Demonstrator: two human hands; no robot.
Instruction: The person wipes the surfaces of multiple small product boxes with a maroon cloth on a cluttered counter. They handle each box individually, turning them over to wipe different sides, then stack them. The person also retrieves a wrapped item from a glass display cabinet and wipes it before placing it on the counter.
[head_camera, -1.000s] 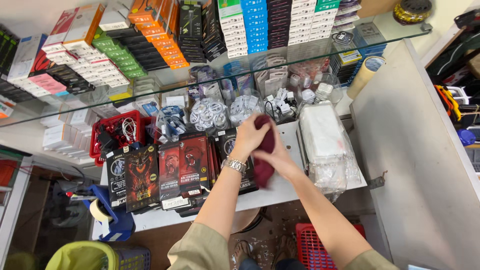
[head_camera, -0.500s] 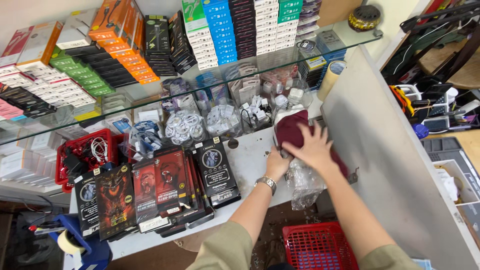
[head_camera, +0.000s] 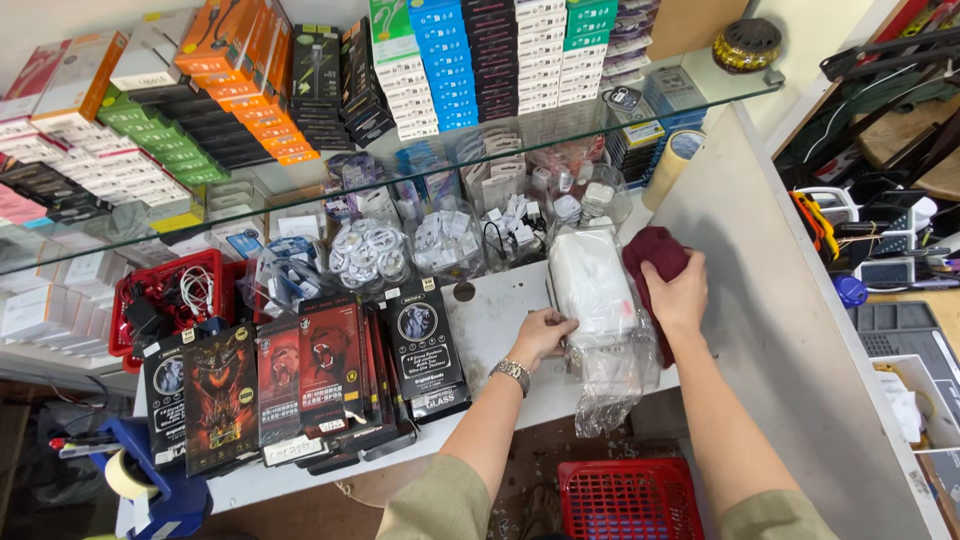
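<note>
My left hand (head_camera: 541, 333), with a metal watch on its wrist, grips the left edge of a clear plastic bag of white items (head_camera: 592, 290) that lies on the white shelf (head_camera: 490, 320). My right hand (head_camera: 678, 296) presses a dark red cloth (head_camera: 651, 255) against the shelf's right end, beside the bag and next to the white side wall (head_camera: 760, 300). More clear plastic wrapping (head_camera: 615, 380) hangs over the shelf's front edge below the bag.
Dark flat packages (head_camera: 300, 375) stand in rows on the shelf's left half, with a red basket of cables (head_camera: 165, 300) behind them. Bagged cables fill the back. A glass shelf (head_camera: 420, 150) above carries stacked boxes. A red crate (head_camera: 630, 500) sits below.
The view has shifted right. My right hand has carried the dark red cloth from the shelf's middle to its right end, and my left hand has taken hold of the plastic bag.
</note>
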